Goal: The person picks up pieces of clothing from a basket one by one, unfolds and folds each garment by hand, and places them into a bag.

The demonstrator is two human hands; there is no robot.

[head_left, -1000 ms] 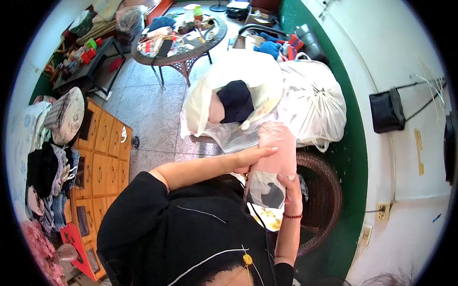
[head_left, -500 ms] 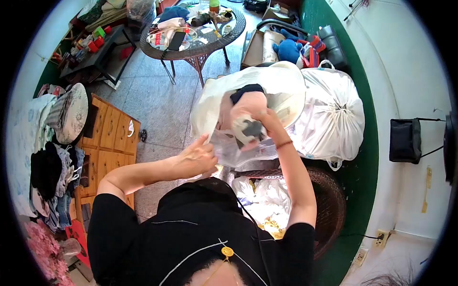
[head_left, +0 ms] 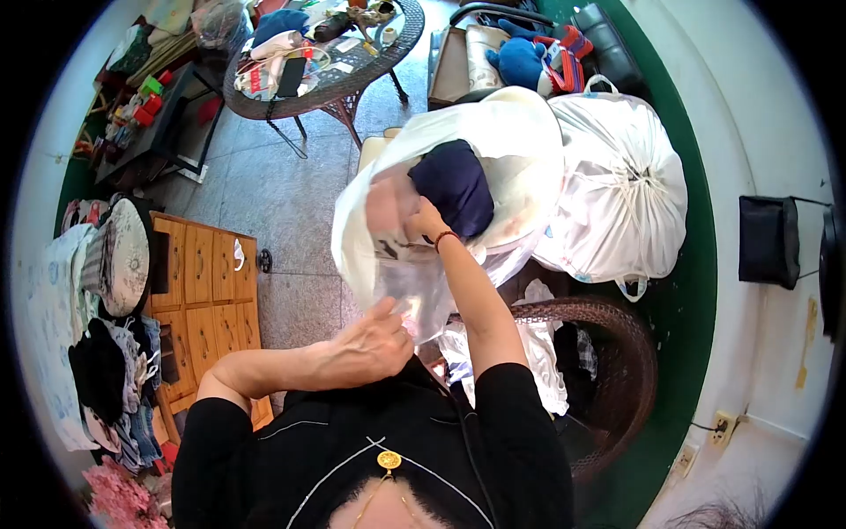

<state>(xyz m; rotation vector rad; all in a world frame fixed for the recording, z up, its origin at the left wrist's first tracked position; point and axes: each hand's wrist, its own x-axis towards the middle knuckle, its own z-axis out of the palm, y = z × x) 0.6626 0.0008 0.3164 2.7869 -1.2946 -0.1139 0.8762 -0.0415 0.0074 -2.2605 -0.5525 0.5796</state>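
A large white bag (head_left: 357,238) with a translucent plastic side stands open in front of me. My left hand (head_left: 381,339) is closed at its near edge, fingers pinching the clear plastic. My right hand (head_left: 425,220) reaches inside the bag, fingers curled against a pink garment (head_left: 392,207) with a dark pattern, partly seen through the plastic. My fingertips are partly hidden there. Beside that hand, a bunched navy cloth (head_left: 458,189) lies in the bag's mouth.
A full white drawstring bag (head_left: 617,185) stands right, against the green wall. Below it is a brown wicker chair (head_left: 639,370) with white plastic bags (head_left: 542,353). A cluttered oval table (head_left: 335,97) and wooden drawers (head_left: 203,282) are further left; a blue plush toy (head_left: 520,63) sits behind.
My right hand has moved left and down into the bag with the pink garment, which was held above the opening. The navy cloth now shows more fully. My view has shifted slightly.
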